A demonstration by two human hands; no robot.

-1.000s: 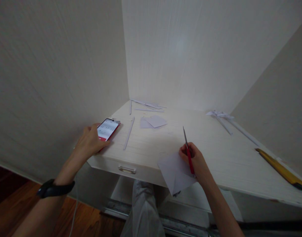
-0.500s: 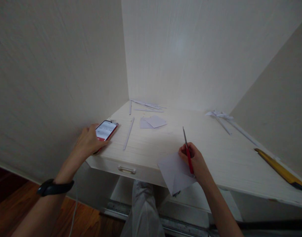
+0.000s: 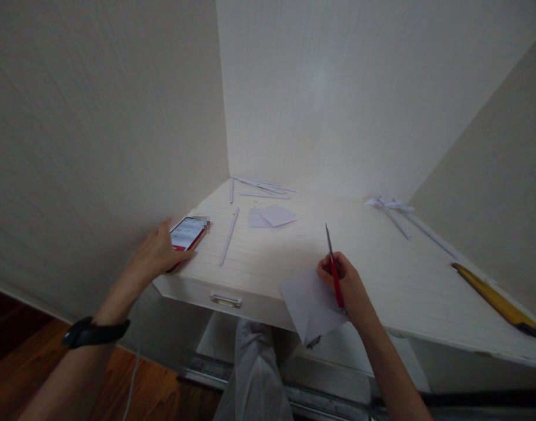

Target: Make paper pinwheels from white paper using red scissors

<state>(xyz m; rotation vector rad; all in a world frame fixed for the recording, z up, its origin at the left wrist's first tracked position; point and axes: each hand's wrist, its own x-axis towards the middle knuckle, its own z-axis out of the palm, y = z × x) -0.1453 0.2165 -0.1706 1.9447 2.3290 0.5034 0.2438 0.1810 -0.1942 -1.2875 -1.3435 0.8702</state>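
Observation:
At the desk's left edge, my left hand is closed around the sides of a smartphone in a red case. Its screen is lit, and its far end lies close to the desktop. Over the front edge, my right hand grips a pair of red-handled scissors seen edge-on, with the metal blades pointing up and away. A creased white sheet of paper hangs past the desk edge under the same hand; the fingers on it are partly hidden.
Two small paper pieces lie mid-desk, a narrow paper strip left of them. More paper strips lie at the back left, crumpled scraps at the back right. A yellow utility knife rests at right. Walls enclose three sides.
The far end of the phone has sunk slightly, with my left hand still around it. My right hand, the scissors and the sheet have barely moved.

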